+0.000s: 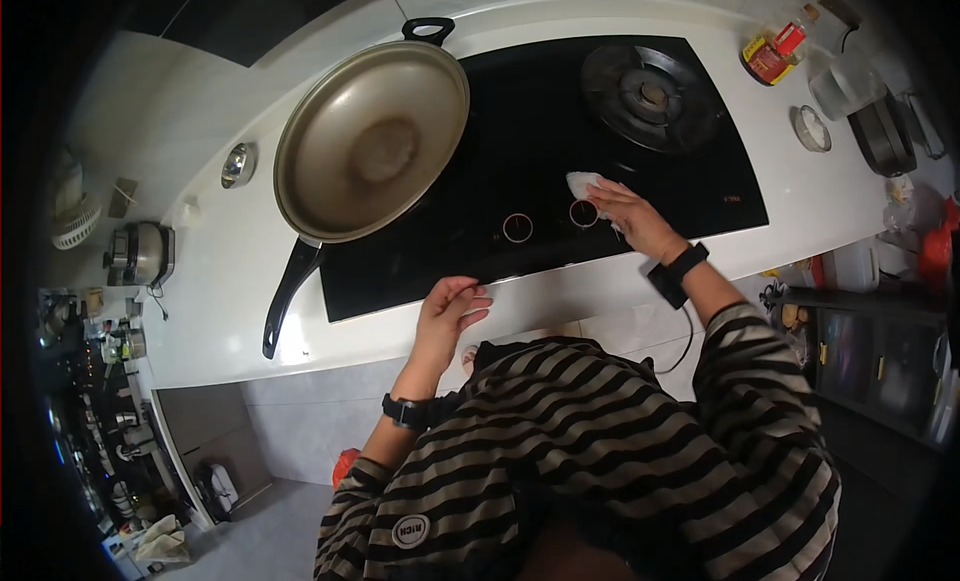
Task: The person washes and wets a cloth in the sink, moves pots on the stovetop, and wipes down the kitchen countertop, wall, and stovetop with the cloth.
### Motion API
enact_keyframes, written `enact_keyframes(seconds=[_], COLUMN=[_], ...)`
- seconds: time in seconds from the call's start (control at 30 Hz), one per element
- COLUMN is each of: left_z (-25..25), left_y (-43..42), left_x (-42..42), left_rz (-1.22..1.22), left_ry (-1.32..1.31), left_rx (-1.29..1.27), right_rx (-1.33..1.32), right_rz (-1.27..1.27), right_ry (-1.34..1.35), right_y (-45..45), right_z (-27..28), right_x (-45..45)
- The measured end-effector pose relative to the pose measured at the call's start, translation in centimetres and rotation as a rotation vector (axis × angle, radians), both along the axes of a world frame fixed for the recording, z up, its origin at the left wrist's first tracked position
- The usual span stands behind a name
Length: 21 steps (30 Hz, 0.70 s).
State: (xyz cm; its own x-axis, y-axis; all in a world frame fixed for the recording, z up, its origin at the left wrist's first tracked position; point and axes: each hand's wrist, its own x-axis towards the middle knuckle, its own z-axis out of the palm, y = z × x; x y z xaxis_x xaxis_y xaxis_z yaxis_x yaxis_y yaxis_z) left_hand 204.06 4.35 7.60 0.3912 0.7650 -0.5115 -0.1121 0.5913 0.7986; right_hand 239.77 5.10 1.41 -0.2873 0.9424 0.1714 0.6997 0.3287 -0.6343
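My right hand (637, 221) presses a crumpled white tissue (582, 184) against the black glass gas stove (520, 131). Its fingers lie over the tissue beside the right control knob (583, 214), which they partly cover. A second knob (518, 228) is a little to the left. Near the stove's front edge my left hand (452, 316) hovers with loosely bent fingers, slightly apart, and nothing visible in them. A large frying pan (384, 146) sits over the left side of the stove, its inside browned in the middle and its long black handle (290, 299) pointing toward the front.
The right burner (653, 96) carries a dark pan support. On the white counter (215, 301) stand a small metal bowl (238, 166) at left, and a labelled bottle (772, 56) and a small bowl of white stuff (811, 129) at right. A cable hangs from the right wrist device.
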Motion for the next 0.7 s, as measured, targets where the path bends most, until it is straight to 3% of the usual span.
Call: enact_keyframes(seconds=[0.07, 0.13, 0.2, 0.27, 0.33, 0.4, 0.53, 0.7], left_z=[-0.1, -0.8, -2.0, 0.0, -1.0, -1.9, -3.4, -3.6], left_y=[0.0, 0.4, 1.1, 1.1, 1.8, 2.6, 3.1, 3.5], left_x=[-0.9, -1.8, -3.5, -3.1, -3.8, -4.1, -4.8, -4.5], left_rz=[0.036, 0.059, -0.236, -0.494, -0.663, -0.783, -0.837, -0.877], left_ry=[0.087, 0.240, 0.855, 1.522, 1.658, 1.776, 1.791, 1.764], left_rx=[0.066, 0.193, 0.630, 1.049, 0.860, 0.759, 0.751, 0.710], right_rx=[-0.095, -0.080, -0.062, 0.034, 0.124, 0.066, 0.180, 0.245], right_rz=[0.094, 0.267, 0.350, 0.275, 0.125, -0.168, -0.568, -0.517], right_ry=[-0.021, -0.210, -0.308, -0.405, -0.350, -0.544, -0.498, -0.263], right_y=[1.9, 4.7, 7.9, 11.2, 14.8, 18.7, 25.9, 30.9], right_z=[0.6, 0.5, 0.8, -0.3, -2.0, -2.2, -5.9, -4.7], right_x=[0.7, 0.4, -1.6, -2.9, -3.8, -5.2, -6.0, -7.0])
